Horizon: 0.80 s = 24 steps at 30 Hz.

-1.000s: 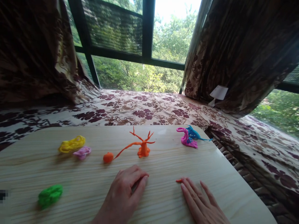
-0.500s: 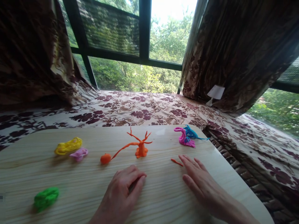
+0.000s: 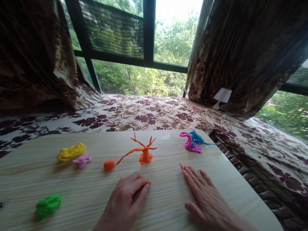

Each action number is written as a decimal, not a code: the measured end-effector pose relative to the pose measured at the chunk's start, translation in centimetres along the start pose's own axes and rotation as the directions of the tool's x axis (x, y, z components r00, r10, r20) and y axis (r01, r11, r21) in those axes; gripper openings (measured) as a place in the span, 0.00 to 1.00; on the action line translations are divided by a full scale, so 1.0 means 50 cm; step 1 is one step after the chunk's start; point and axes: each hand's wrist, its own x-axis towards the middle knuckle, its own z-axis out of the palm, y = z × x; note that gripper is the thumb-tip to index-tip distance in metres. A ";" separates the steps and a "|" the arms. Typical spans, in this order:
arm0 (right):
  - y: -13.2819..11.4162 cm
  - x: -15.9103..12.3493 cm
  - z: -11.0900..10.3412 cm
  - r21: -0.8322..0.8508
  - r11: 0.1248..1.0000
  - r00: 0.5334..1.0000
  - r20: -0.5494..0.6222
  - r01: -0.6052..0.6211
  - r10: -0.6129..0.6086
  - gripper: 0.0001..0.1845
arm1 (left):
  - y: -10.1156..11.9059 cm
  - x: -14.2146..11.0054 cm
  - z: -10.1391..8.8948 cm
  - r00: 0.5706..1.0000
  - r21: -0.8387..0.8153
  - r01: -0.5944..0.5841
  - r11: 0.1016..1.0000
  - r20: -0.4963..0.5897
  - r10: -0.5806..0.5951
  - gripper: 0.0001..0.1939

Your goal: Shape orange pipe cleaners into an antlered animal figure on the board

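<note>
The strip (image 3: pixel 181 166) has been turned and partly covered by the right hand (image 3: pixel 207 195), laid open and flat. Its visible end is located at that hand's 11 o'clock, axis 11-to-5. The left hand (image 3: pixel 126 199), farther off, is curled; contents cannot be told.

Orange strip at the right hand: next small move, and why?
Perhaps roll the strip gently under the right hand, whose fingers are stretched out flat at it, with only one thin end showing beyond them.
</note>
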 end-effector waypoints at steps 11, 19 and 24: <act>0.046 0.017 -0.036 0.222 0.967 0.992 0.041 -0.126 0.120 0.31 | 0.011 0.001 -0.003 1.000 0.024 -0.018 1.000 -0.003 0.018 0.10; 0.066 0.074 -0.081 0.271 0.945 0.938 -0.241 -0.180 0.248 0.11 | 0.009 0.002 -0.004 1.000 0.006 -0.030 1.000 -0.004 0.030 0.10; 0.026 0.133 -0.046 0.157 0.963 0.936 -0.245 -0.218 0.251 0.10 | 0.019 -0.001 -0.014 1.000 -0.042 -0.002 0.999 -0.015 0.001 0.11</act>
